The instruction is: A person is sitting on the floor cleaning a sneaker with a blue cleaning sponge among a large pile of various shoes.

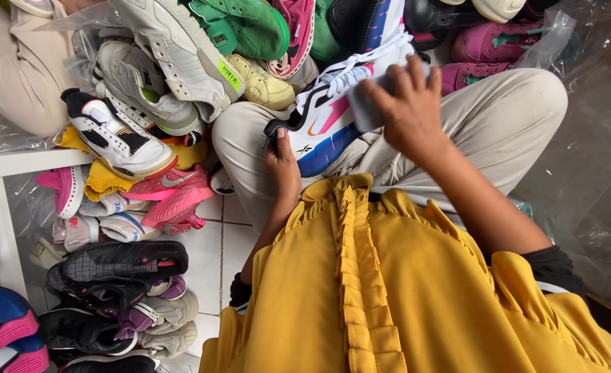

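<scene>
A white sneaker [336, 110] with pink and blue panels lies across the person's lap, steadied at its heel by the closed left hand [283, 169]. The right hand [405, 103] presses a pale grey sponge [364, 103] against the sneaker's side, fingers curled around it. Beyond the sneaker's toe and to its left, a heap of shoes [181, 62] crowds the tiled floor [212, 259].

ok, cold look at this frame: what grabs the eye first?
A white sneaker with pink and blue panels lies across the person's lap, centre frame; the left hand grips its heel and the right hand presses a grey pad on it. Behind and to the left rises a heap of shoes; a yellow ruffled top fills the foreground.
</scene>
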